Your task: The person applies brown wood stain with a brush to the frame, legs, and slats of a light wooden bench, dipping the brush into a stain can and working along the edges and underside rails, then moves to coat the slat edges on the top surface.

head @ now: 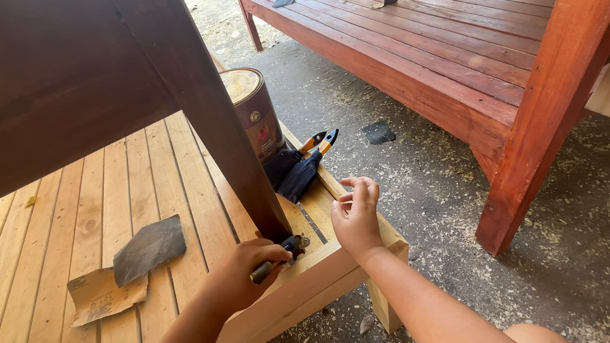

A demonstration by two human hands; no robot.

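My left hand grips the handle of a small paintbrush. Its bristles touch the foot of a dark-stained wooden post, where the post meets an unstained slatted bench. My right hand hovers just right of the post with fingers loosely curled and nothing in it, above the bench's corner. A can of stain stands behind the post, with two more brushes lying beside it.
Two sheets of sandpaper lie on the slats at the left. A red-stained bench with scraps of sandpaper on top fills the upper right. Sawdust covers the concrete floor between them.
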